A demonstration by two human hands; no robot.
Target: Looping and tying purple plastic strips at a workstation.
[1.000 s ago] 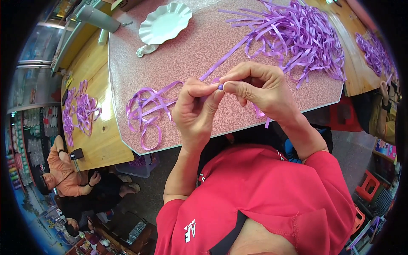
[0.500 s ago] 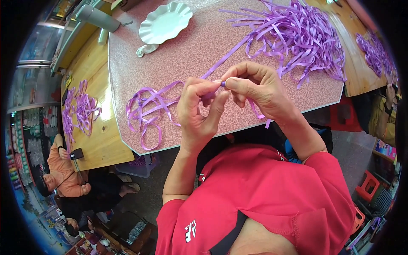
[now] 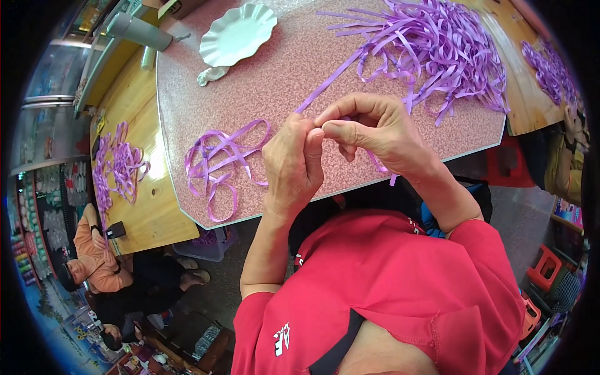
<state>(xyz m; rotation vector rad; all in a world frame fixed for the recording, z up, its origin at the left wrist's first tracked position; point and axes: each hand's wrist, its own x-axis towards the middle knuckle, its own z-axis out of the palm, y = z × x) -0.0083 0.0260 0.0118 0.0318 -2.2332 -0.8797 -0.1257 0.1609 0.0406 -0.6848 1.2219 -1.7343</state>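
Note:
A long purple ribbon [image 3: 330,82] runs from the big ribbon heap [image 3: 447,56] at the far right down to my hands, which meet over the near part of the pink table. My left hand [image 3: 289,153] is closed around the ribbon, its back turned up, hiding the grip. Thumb and forefinger of my right hand [image 3: 369,128] are pinched together against the left fingertips; the bit of ribbon between them is mostly covered. Another ribbon length hangs below my right hand. Loose purple ribbon loops [image 3: 219,159] lie just left of my left hand.
On the pink tabletop [image 3: 250,94] stand a white scalloped plate [image 3: 237,34] and a small pale crumpled piece [image 3: 212,75]. A grey bottle [image 3: 139,31] is at the far left. More ribbons [image 3: 119,164] lie on the wooden table, where a co-worker in orange [image 3: 97,250] sits.
My left hand has rolled over so its back faces up, covering the dark purple bit that showed between the fingertips. My right hand keeps its pinch in nearly the same place.

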